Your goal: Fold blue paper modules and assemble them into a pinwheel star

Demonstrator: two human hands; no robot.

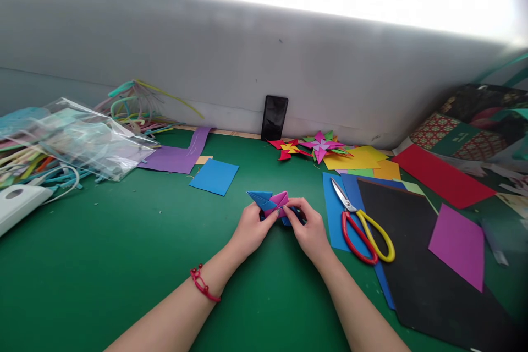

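Above the middle of the green table, both my hands pinch a folded paper piece (260,198) of blue and pink paper. My left hand (254,228) grips its left side, thumb on the pink part, with a blue point sticking out past the fingers. At the right side, my right hand (306,226) holds it with thumb and forefinger close to the left thumb. The fingertips behind the paper are partly hidden. A flat blue paper square (215,177) lies beyond my left hand. To the right of my right hand rest scissors (363,231) with one red and one yellow handle.
A dark phone (274,116) leans on the wall. Folded paper stars (322,146) lie near it, beside yellow sheets (355,158). A black board (406,253), a magenta square (460,245) and a red sheet (443,175) are right. Purple paper (171,159) and a clear plastic bag (94,137) are left.
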